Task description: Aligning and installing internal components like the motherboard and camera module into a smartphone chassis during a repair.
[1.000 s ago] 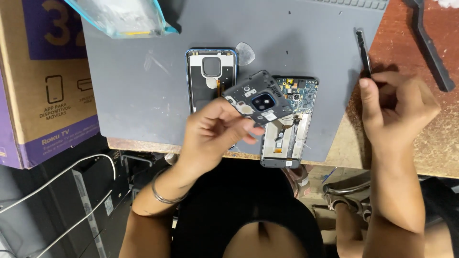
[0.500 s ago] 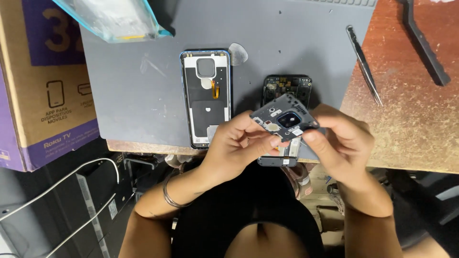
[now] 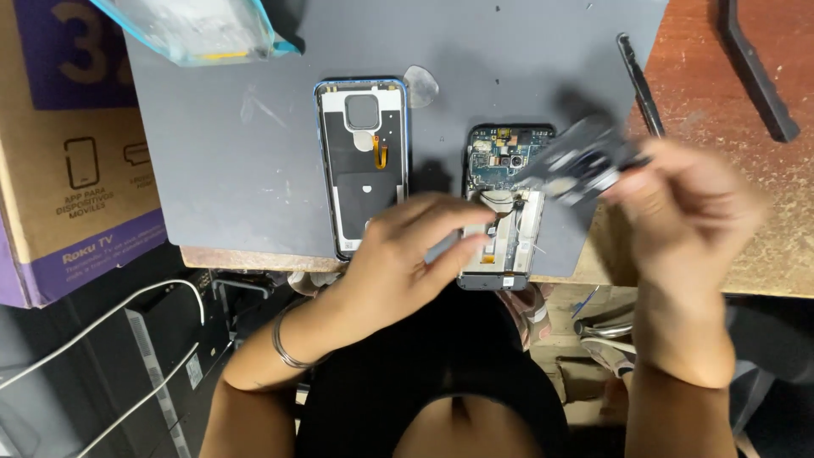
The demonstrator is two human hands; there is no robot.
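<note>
On the work mat [image 3: 254, 153], the back cover [image 3: 363, 165] is laid left of the opened phone [image 3: 502, 208], tweezers [image 3: 640, 85] are placed to the right, and a cardboard box [image 3: 68, 170] is set beyond the mat's left edge.

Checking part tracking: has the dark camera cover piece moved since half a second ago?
Yes. The camera cover piece, in the right hand, has swung right, off the opened phone, toward the tweezers.

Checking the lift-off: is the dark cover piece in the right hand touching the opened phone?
Cannot tell: in the head view the cover piece is motion-blurred and overlaps the opened phone.
</note>
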